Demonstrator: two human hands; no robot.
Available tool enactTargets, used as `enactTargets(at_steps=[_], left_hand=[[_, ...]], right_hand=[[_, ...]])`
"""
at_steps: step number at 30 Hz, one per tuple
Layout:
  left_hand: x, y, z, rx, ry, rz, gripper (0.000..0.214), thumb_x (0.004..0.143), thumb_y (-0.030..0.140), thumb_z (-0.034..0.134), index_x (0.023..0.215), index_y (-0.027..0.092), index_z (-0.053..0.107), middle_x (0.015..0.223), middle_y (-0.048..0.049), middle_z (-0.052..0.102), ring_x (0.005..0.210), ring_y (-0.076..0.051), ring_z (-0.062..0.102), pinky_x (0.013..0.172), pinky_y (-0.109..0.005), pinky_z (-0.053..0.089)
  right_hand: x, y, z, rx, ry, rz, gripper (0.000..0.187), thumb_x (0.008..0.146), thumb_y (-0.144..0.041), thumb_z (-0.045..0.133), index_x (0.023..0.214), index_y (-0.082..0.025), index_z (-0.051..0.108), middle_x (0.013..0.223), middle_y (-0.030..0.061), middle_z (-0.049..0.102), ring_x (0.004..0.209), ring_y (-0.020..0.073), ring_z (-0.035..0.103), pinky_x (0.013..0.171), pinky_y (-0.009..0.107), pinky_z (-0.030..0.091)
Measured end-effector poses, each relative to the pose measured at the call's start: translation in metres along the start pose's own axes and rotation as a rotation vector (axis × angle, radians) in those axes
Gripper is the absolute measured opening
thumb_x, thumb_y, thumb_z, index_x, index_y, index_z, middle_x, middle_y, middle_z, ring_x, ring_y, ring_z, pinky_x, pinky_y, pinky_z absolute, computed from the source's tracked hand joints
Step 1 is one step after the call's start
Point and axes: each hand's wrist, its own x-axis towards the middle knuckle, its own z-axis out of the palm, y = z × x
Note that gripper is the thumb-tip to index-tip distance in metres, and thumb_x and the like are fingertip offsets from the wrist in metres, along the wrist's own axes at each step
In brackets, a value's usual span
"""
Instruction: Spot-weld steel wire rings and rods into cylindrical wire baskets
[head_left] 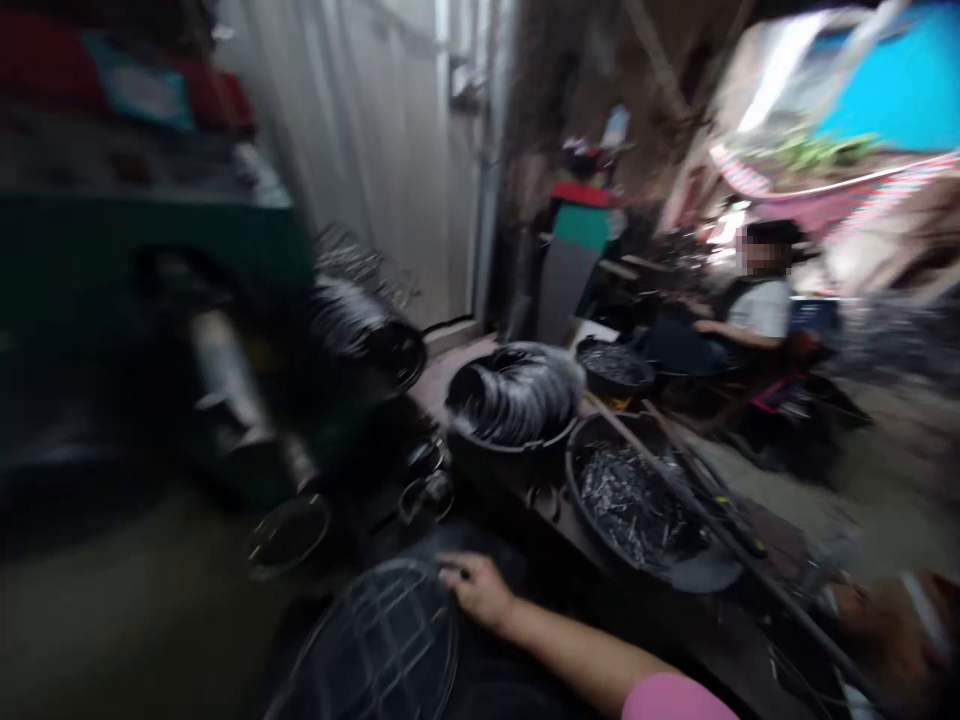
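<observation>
My right hand reaches in from the lower right, below a pink sleeve. Its fingers are closed at the edge of a round wire rack, which has a ring rim and a grid of crossing wires. The rack lies tilted low in the view, and its bottom part is cut off by the frame. My left hand is out of view. Just beyond the rack is a small group of metal rings, blurred. To the left, a metal ring sits below the machine's arm.
A dark green machine stands left. Ahead, one basin holds many stacked rings; another basin holds short metal pieces. A long pole slants across the right. Farther back, a person sits by a pan.
</observation>
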Motion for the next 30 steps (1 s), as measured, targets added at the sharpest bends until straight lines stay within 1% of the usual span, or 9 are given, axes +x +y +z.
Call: enactTargets(at_steps=[2, 4, 5, 7, 10, 16, 24, 27, 30], left_hand=[[-0.042, -0.019, -0.016, -0.053, 0.042, -0.095, 0.037, 0.079, 0.044, 0.06, 0.112, 0.029, 0.061, 0.125, -0.0029, 0.058, 0.113, -0.024, 0.054, 0.088, -0.035, 0.049], [-0.071, -0.023, -0.026, -0.179, 0.064, -0.113, 0.048, 0.077, 0.052, 0.054, 0.114, 0.021, 0.062, 0.121, -0.0054, 0.062, 0.119, -0.026, 0.05, 0.1, -0.037, 0.042], [-0.079, -0.021, -0.029, -0.262, 0.058, -0.075, 0.056, 0.078, 0.054, 0.05, 0.118, 0.017, 0.059, 0.125, -0.0072, 0.059, 0.123, -0.026, 0.046, 0.106, -0.039, 0.036], [-0.081, -0.015, -0.03, -0.312, 0.066, -0.074, 0.063, 0.076, 0.056, 0.049, 0.122, 0.014, 0.055, 0.13, -0.009, 0.055, 0.127, -0.026, 0.042, 0.109, -0.039, 0.031], [-0.075, -0.01, -0.03, -0.318, 0.05, -0.067, 0.062, 0.078, 0.054, 0.048, 0.126, 0.014, 0.052, 0.134, -0.0093, 0.051, 0.13, -0.024, 0.038, 0.111, -0.038, 0.028], [-0.075, -0.016, -0.029, -0.29, -0.002, -0.022, 0.06, 0.082, 0.045, 0.043, 0.132, 0.014, 0.045, 0.14, -0.0075, 0.044, 0.133, -0.021, 0.033, 0.112, -0.037, 0.023], [-0.074, -0.013, -0.031, -0.213, -0.036, -0.035, 0.065, 0.082, 0.047, 0.042, 0.135, 0.011, 0.04, 0.142, -0.0087, 0.04, 0.133, -0.022, 0.033, 0.112, -0.037, 0.023], [-0.075, -0.01, -0.041, -0.234, -0.092, -0.038, 0.066, 0.081, 0.049, 0.043, 0.135, 0.013, 0.041, 0.141, -0.0076, 0.041, 0.134, -0.022, 0.031, 0.113, -0.037, 0.021], [-0.077, -0.007, -0.06, -0.327, -0.225, -0.06, 0.064, 0.079, 0.048, 0.049, 0.135, 0.017, 0.042, 0.142, -0.0057, 0.041, 0.134, -0.024, 0.031, 0.112, -0.039, 0.023]], right_hand=[[-0.001, -0.011, -0.012, 0.067, -0.052, -0.017, 0.039, 0.079, -0.038, 0.055, 0.109, -0.017, 0.068, 0.111, 0.0091, 0.068, 0.106, 0.0261, 0.062, 0.095, 0.04, 0.046], [0.004, -0.014, -0.015, 0.117, -0.086, -0.016, 0.042, 0.077, -0.044, 0.057, 0.109, -0.018, 0.068, 0.111, 0.0093, 0.068, 0.106, 0.0265, 0.062, 0.096, 0.042, 0.045], [0.006, -0.014, -0.013, 0.136, -0.094, -0.01, 0.043, 0.076, -0.045, 0.058, 0.109, -0.018, 0.068, 0.111, 0.0091, 0.068, 0.106, 0.0263, 0.062, 0.096, 0.042, 0.045], [0.01, -0.012, -0.009, 0.157, -0.098, 0.0, 0.044, 0.076, -0.046, 0.058, 0.109, -0.018, 0.067, 0.11, 0.0093, 0.069, 0.105, 0.0263, 0.062, 0.095, 0.043, 0.045], [0.009, -0.011, -0.004, 0.149, -0.071, -0.009, 0.043, 0.077, -0.045, 0.057, 0.108, -0.018, 0.068, 0.11, 0.0095, 0.069, 0.105, 0.0262, 0.062, 0.095, 0.042, 0.046], [0.011, -0.014, -0.005, 0.105, -0.081, -0.052, 0.041, 0.078, -0.043, 0.055, 0.108, -0.018, 0.068, 0.11, 0.009, 0.069, 0.105, 0.026, 0.063, 0.095, 0.041, 0.047], [0.013, -0.006, -0.006, 0.058, -0.121, -0.046, 0.041, 0.078, -0.039, 0.053, 0.11, -0.017, 0.067, 0.113, 0.0085, 0.067, 0.107, 0.025, 0.062, 0.097, 0.04, 0.046], [0.014, -0.004, -0.007, 0.057, -0.145, -0.051, 0.04, 0.077, -0.039, 0.054, 0.109, -0.018, 0.067, 0.114, 0.0078, 0.067, 0.108, 0.0245, 0.061, 0.097, 0.039, 0.045], [0.014, -0.004, -0.009, 0.076, -0.155, -0.038, 0.04, 0.075, -0.039, 0.057, 0.108, -0.019, 0.068, 0.112, 0.0072, 0.068, 0.106, 0.0242, 0.062, 0.097, 0.039, 0.044]])
